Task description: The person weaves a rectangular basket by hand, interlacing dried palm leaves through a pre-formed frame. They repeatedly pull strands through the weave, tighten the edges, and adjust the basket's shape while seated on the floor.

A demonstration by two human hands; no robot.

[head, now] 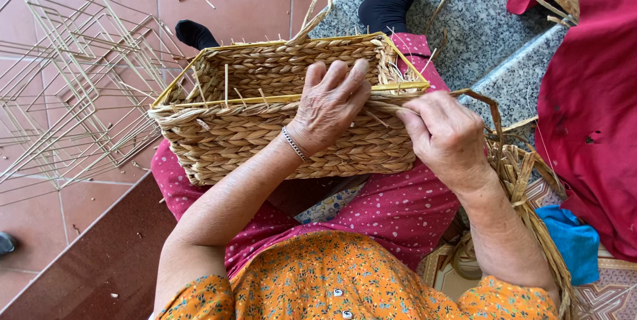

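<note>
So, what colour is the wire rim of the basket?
Yellow; the rim of the basket shows in the head view.

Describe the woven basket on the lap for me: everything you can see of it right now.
The basket is rectangular, woven of pale straw-like braided fibre over a yellow wire frame that shows along the top rim. It rests on the person's lap, tipped so the opening faces away from the camera. Loose strand ends stick up along the rim and inside; the weave near the right corner looks unfinished. The left hand lies over the near wall with fingers hooked over the rim. The right hand pinches a strand at the right corner.
</note>
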